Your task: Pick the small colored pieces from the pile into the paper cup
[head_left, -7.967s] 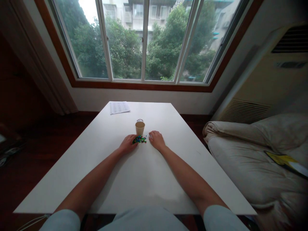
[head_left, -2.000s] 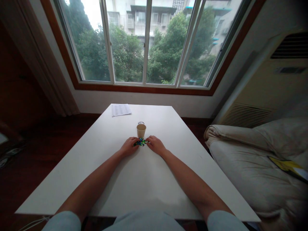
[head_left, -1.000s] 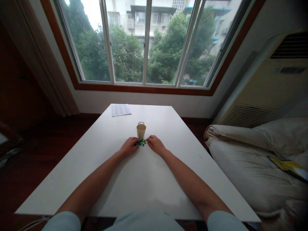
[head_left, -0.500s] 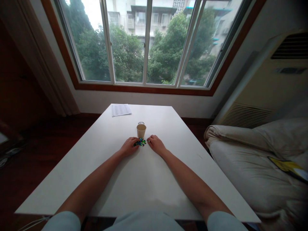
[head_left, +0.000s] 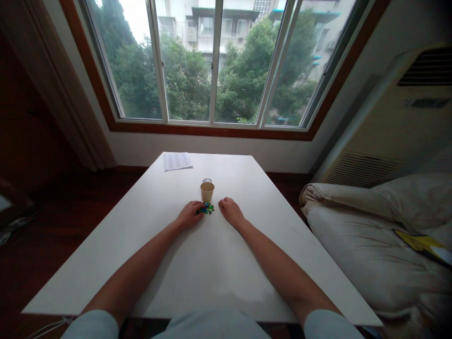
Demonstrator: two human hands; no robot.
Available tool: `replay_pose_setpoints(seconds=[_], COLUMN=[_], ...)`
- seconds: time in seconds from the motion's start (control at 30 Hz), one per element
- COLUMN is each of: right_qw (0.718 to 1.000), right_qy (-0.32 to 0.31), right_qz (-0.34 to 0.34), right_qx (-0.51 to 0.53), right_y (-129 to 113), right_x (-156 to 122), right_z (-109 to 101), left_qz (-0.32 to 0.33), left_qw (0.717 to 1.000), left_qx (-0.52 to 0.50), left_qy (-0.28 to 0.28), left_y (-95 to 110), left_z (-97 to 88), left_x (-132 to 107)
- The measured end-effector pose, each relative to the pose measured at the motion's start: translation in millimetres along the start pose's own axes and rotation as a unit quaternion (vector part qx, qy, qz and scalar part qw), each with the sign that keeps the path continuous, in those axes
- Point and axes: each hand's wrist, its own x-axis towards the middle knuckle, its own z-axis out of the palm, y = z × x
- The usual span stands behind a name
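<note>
My left hand (head_left: 189, 214) lies palm down on the white table (head_left: 197, 278), its fingers stretched to the left edge of a small pile of blue and green pieces (head_left: 205, 208). My right hand (head_left: 230, 211) rests a little to the right of the pile, apart from it, with the fingers curled under. What they hold, if anything, is hidden. A tan paper cup (head_left: 207, 191) stands upright just behind the pile, between the two hands.
A small round object (head_left: 206, 180) sits right behind the cup. A printed sheet of paper (head_left: 177, 161) lies at the table's far left corner. A bed with pale bedding (head_left: 374, 235) stands close on the right. A wide window (head_left: 215, 61) is beyond the table.
My right hand has drawn back slightly to the right, off the pile it touched a moment ago. The left hand, cup and pile have stayed put.
</note>
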Motion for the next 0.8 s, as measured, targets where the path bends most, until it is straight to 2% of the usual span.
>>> replay_pose_setpoints(seconds=[0.8], right_qw=[0.999], right_qy=[0.008], right_qz=[-0.02], right_qx=[0.033], right_y=[2.9], right_x=[1.1], right_z=[3.6], left_qz=[-0.008], left_qw=[1.0], left_qx=[-0.006], left_qy=[-0.006], left_y=[2.3], left_z=[-2.4], left_x=[-0.1])
